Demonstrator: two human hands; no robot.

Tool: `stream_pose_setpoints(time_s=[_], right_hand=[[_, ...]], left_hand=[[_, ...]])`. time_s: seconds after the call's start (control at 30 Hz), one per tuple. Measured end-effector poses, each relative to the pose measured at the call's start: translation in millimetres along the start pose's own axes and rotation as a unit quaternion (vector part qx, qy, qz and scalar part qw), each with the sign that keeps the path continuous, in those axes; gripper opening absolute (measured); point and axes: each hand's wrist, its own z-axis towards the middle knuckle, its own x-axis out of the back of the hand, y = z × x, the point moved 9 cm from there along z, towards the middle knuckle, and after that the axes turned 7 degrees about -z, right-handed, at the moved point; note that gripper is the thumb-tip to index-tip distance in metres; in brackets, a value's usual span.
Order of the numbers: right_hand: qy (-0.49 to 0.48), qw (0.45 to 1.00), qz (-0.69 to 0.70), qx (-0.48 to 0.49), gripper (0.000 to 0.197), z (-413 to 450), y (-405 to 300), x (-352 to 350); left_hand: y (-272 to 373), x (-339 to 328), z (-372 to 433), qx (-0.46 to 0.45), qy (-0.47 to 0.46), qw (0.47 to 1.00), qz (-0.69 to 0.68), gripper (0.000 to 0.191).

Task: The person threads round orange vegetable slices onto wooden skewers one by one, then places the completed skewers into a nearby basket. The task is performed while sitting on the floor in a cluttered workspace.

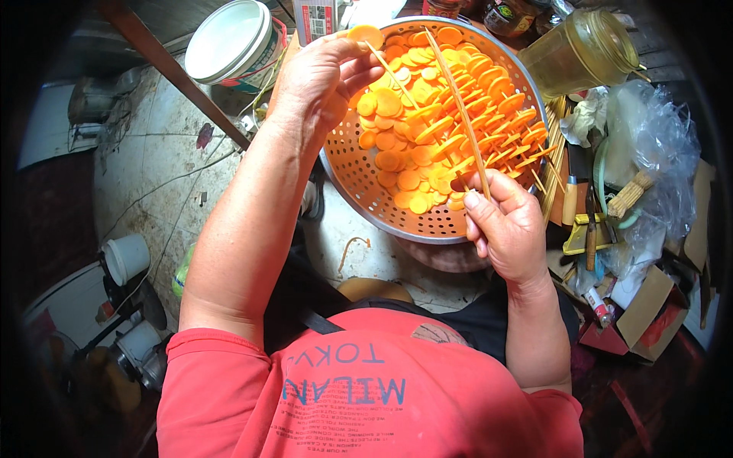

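Note:
My left hand (320, 80) pinches a round carrot slice (365, 36) at the upper tip of a bamboo skewer (395, 77). Several carrot slices (435, 130) are threaded along that skewer lower down, spaced apart. My right hand (507, 220) grips the skewer's lower end. Between the same fingers it holds a thicker length of bamboo (458, 103); whether this is one stick or several skewers together, I cannot tell. Below both hands stands a perforated metal colander (355, 163). Loose carrot slices (389, 103) fill its middle, and loaded carrot skewers (509, 129) lie along its right side.
Right of the colander are bare bamboo skewers (552, 123), a wooden-handled knife (570, 200), clear plastic bags (653, 149) and a cardboard box (647, 315). A cloudy jar (572, 54) leans at upper right. A lidded white bucket (229, 43) stands upper left; a cable (166, 180) crosses the tiled floor.

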Motion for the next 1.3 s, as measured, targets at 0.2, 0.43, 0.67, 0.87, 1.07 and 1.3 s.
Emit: stream_pose_setpoints(time_s=[0.2, 0.43, 0.67, 0.87, 1.07, 1.3], right_hand=[[-0.001, 1.0, 0.005, -0.007, 0.024, -0.7, 1.4, 1.4], [0.019, 1.0, 0.006, 0.001, 0.024, -3.2, 2.0, 6.9], [0.055, 0.998, 0.038, 0.016, 0.019, 3.7, -0.2, 12.2], [0.046, 0.998, 0.029, 0.02, 0.022, 3.6, 0.3, 12.2], [0.043, 0.999, 0.022, 0.021, 0.022, 4.2, 0.9, 11.3], [0.074, 0.996, 0.045, 0.035, 0.018, 6.7, -2.6, 18.4]], left_hand=[[8.3, -8.0, -5.6, -0.023, -0.015, 0.999, 0.026, 0.012], [2.1, -21.1, -13.7, -0.052, -0.049, 0.988, 0.135, 0.013], [-43.6, -42.9, -41.9, 0.013, -0.07, 0.994, 0.083, 0.009], [-44.9, -41.5, -40.4, 0.013, -0.078, 0.993, 0.091, 0.008], [-43.7, -42.6, -41.7, 0.014, -0.073, 0.995, 0.066, 0.007], [-38.4, -41.4, -28.4, -0.013, -0.102, 0.978, 0.179, 0.019]])
